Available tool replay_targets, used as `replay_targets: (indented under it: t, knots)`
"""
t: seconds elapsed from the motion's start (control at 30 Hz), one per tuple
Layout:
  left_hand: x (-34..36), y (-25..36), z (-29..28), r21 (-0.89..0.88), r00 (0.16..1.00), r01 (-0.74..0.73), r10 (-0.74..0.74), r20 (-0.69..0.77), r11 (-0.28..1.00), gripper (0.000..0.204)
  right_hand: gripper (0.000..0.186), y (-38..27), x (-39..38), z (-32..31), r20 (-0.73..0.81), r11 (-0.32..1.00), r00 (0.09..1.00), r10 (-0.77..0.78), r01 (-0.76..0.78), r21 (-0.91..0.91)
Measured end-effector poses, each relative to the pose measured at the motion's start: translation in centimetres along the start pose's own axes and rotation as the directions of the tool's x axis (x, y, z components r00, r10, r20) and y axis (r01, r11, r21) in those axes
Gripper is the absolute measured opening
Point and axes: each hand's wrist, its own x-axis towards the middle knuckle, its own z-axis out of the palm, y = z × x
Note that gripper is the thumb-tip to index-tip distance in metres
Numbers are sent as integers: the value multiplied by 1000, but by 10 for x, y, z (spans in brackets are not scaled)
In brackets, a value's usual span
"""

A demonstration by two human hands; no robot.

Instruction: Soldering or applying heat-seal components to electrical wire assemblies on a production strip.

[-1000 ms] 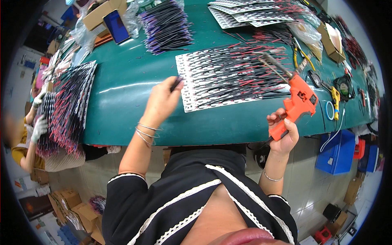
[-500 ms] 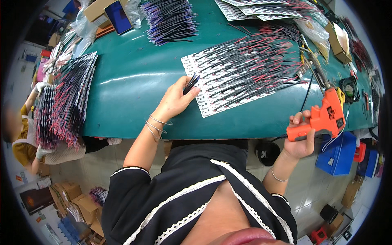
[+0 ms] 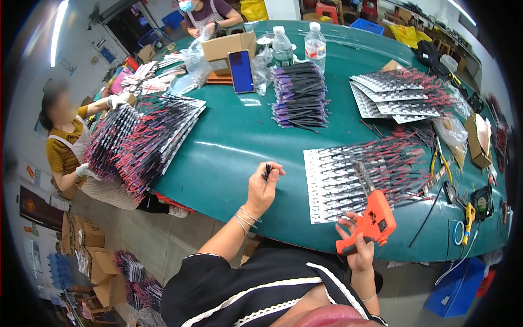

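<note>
Head view: left grip [image 3: 262, 188] pinches a small dark part [image 3: 267, 170]; right grip [image 3: 357, 245] clasps orange glue gun [image 3: 371, 220].

Assembly workshop, green worktable [image 3: 234, 147], stacked wired boards [image 3: 299, 92], cardboard boxes [image 3: 90, 237]

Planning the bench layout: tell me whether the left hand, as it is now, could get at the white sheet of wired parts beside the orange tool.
Probably yes. The left hand hovers over bare green table and nothing stands between it and the white sheet, though it pinches a small dark part.
</note>
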Motion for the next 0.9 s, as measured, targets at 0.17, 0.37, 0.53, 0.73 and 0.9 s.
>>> replay_targets:
  t: [0.17,0.37,0.53,0.73,0.9]
  knots:
    - [-1,-9,-4,-56,1000,17,-17,-4,998,16,62,5,3,9,-27,993,993,114,-115,-37]
    - [8,-7,-5,91,991,-100,90,102,991,14,58,9,7,13,-89,989,989,115,-123,-83]
    - [5,-7,-3,66,996,-73,69,63,995,12,58,9,8,16,-124,996,988,87,-90,-18]
    - [12,1,-6,44,998,-60,58,39,997,11,58,14,15,17,-173,997,982,75,-79,-15]
    - [29,-1,-11,225,983,58,-95,157,973,14,50,19,19,15,-151,998,988,39,-31,59]
